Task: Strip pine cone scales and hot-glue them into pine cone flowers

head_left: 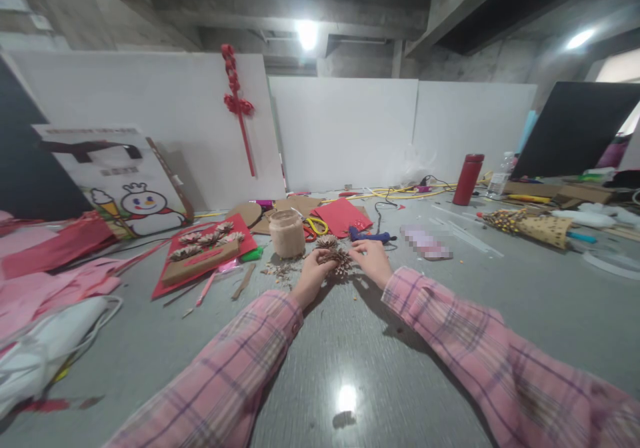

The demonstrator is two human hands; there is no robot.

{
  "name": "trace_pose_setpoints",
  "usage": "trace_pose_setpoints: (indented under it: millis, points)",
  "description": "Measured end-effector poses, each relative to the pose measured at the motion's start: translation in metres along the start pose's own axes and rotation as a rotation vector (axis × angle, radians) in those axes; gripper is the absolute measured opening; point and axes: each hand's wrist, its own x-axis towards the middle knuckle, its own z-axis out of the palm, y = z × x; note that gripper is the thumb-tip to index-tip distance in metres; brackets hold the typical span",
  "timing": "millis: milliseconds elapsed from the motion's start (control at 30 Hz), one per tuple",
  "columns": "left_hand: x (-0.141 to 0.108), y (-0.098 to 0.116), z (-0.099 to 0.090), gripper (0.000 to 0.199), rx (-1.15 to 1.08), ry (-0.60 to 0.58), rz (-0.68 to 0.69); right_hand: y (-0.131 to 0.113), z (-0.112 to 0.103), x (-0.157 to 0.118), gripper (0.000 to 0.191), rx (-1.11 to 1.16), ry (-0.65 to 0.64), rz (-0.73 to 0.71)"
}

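My left hand (313, 273) has its fingers closed on a brown pinecone (342, 263) with pale-tipped scales, low over the grey table. At the pinecone's right side is my right hand (374, 261), thumb and forefinger pinched together; anything between them is too small to make out. A second pinecone (327, 242) shows just behind the first. Left of my hands stands a tan round jar (287, 236), with brown scraps (283, 271) scattered at its foot. A dark blue glue gun (373, 236) lies just beyond my right hand.
A red card (240, 231) with pinecone flowers and a cardboard strip lies to the left. Yellow-handled scissors (318, 227) and red paper (345, 216) lie behind the hands. To the right are a phone (426, 243), a red flask (469, 180) and a wrapped bouquet (533, 227).
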Motion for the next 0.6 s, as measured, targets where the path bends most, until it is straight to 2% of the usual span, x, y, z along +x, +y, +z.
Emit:
trace_pose_setpoints:
  millis: [600]
  points:
    - [-0.0023, 0.0031, 0.0010, 0.034, -0.006, -0.011, -0.017, 0.0013, 0.0027, -0.0008, 0.018, 0.016, 0.004, -0.047]
